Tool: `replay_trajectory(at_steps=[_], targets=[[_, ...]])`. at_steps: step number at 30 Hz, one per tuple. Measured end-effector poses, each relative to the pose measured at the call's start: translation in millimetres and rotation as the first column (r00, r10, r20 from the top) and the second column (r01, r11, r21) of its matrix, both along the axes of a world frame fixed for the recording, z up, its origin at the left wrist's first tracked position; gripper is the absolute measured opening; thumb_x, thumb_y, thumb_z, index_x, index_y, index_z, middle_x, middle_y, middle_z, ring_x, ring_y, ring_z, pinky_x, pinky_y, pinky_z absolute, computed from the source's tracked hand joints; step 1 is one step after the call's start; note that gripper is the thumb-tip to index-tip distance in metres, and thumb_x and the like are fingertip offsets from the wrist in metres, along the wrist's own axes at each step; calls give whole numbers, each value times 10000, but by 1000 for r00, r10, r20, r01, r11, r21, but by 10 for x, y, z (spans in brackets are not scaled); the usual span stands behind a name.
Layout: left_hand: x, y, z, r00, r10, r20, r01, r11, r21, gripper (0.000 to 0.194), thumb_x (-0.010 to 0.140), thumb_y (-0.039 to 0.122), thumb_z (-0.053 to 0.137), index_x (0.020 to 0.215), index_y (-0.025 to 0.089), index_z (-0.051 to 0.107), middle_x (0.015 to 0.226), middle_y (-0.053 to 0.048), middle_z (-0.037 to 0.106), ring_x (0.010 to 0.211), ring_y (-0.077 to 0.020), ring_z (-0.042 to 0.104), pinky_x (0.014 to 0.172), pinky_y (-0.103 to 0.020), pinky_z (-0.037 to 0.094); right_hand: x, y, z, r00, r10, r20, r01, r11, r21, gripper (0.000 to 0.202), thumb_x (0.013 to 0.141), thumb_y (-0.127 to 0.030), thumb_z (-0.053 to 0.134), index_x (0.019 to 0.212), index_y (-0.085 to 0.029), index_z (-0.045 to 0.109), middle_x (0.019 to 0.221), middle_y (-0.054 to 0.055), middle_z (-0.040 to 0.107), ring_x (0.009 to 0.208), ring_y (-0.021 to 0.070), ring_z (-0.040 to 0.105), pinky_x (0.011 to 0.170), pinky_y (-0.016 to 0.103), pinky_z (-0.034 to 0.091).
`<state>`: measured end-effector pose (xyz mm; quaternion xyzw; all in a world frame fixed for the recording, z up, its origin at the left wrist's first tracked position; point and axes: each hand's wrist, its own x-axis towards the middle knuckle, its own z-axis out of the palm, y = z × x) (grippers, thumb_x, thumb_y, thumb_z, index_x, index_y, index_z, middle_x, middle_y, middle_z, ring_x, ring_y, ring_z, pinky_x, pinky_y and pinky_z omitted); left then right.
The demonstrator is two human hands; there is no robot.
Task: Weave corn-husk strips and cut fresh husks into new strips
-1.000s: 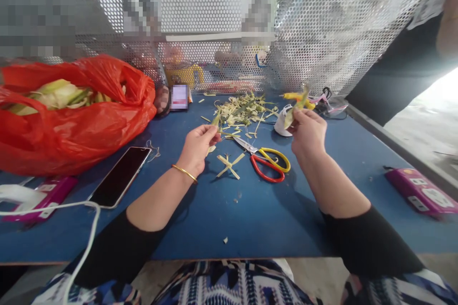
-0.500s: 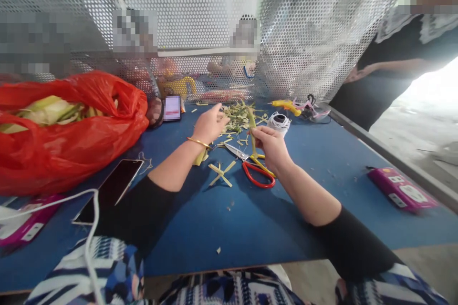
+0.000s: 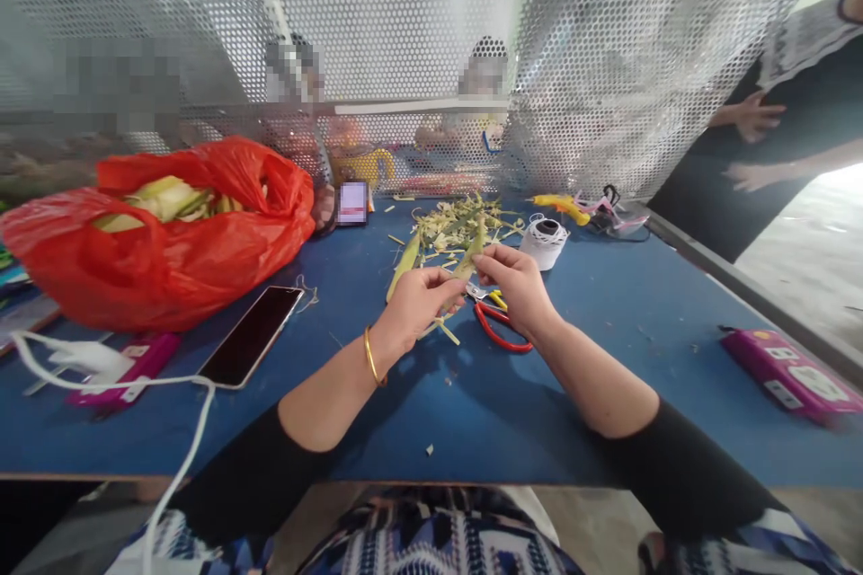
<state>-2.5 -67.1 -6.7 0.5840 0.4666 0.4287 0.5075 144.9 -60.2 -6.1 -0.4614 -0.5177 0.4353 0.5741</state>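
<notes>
A pale green piece of husk, which looks like corn husk, stands up between my hands. My left hand pinches its lower end, and my right hand grips its side between thumb and fingers. Below them, scissors with red handles lie on the table, their blades partly covered by my hands. A crossed piece of narrow husk strips shows only in part beneath my left hand. Another folded husk lies just behind that hand, and a pile of husk scraps spreads beyond.
At left sits a red plastic bag of husks, near a dark phone, a white cable and a purple box. A white string spool, yellow glue gun and another purple box are at right. A person stands beyond.
My left hand has come back from the scrap pile and closed on the husk that my right hand holds. It now covers part of the crossed strips. The camera view has shifted left.
</notes>
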Motion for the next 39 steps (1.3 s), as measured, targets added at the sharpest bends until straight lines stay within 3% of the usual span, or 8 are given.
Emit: replay_trajectory(at_steps=[5, 11, 14, 18, 24, 31, 36, 39], targets=[[-27, -85, -105, 999, 46, 23, -48, 995, 90, 261, 748, 276, 755, 537, 224, 611, 526, -8, 612, 508, -169, 604, 530, -302, 460, -52, -23, -56, 990, 122, 70, -123, 992, 17, 212, 624, -362, 756, 659, -188, 639, 592, -39, 595, 589, 111, 500, 571, 257, 403], [-69, -103, -41, 995, -82, 51, 81, 997, 8, 163, 739, 179, 715, 582, 217, 692, 559, -21, 665, 490, -144, 591, 537, -290, 484, 34, 84, -73, 990, -135, 31, 132, 989, 66, 240, 638, -425, 737, 637, -205, 640, 533, -43, 569, 515, 103, 466, 500, 245, 399], [-111, -110, 1, 984, -140, 114, 145, 988, -46, 118, 726, 138, 704, 786, 211, 774, 645, -46, 720, 531, -159, 642, 503, -277, 470, 96, 130, -51, 985, -173, -7, 174, 983, 61, 253, 634, -437, 752, 658, -203, 661, 546, -35, 594, 503, 102, 482, 495, 242, 412], [-157, -114, 28, 952, -218, 214, 237, 969, -67, 498, 682, 112, 730, 1160, 252, 743, 741, -37, 760, 643, -197, 727, 532, -276, 515, 134, 142, -35, 985, -164, -58, 166, 986, 34, 255, 633, -421, 772, 667, -190, 670, 550, -29, 603, 490, 95, 501, 492, 233, 418], [-202, -135, 54, 886, -360, 291, 403, 909, -105, 260, 687, 169, 777, 944, 201, 802, 919, -82, 797, 760, -205, 761, 725, -330, 593, 108, 149, -65, 994, -99, -49, 98, 995, -20, 267, 646, -421, 772, 626, -186, 646, 494, -41, 567, 457, 90, 496, 462, 224, 400], [-221, -167, 67, 920, -262, 292, 309, 943, -127, 339, 649, 158, 830, 986, 183, 796, 962, -105, 797, 821, -234, 766, 761, -358, 603, 170, 217, -104, 994, -109, 23, 110, 993, -50, 234, 665, -373, 743, 780, -187, 658, 567, -41, 602, 497, 113, 571, 477, 233, 418], [-254, -168, 61, 917, -177, 356, 237, 962, -132, 354, 683, 132, 802, 1030, 201, 792, 1060, -104, 786, 886, -228, 763, 793, -338, 602, 152, 145, -92, 945, -295, 142, 248, 929, 276, 219, 739, -291, 673, 942, -211, 664, 833, 12, 696, 720, 148, 642, 668, 298, 514], [-271, -157, 56, 904, -102, 414, 182, 970, -159, 328, 690, 122, 782, 1009, 194, 797, 1058, -102, 784, 918, -230, 758, 814, -334, 602, 97, -22, 5, 896, -332, 295, 131, 832, 540, 127, 832, -260, 613, 923, -240, 700, 889, 37, 695, 840, 180, 642, 765, 340, 523]])
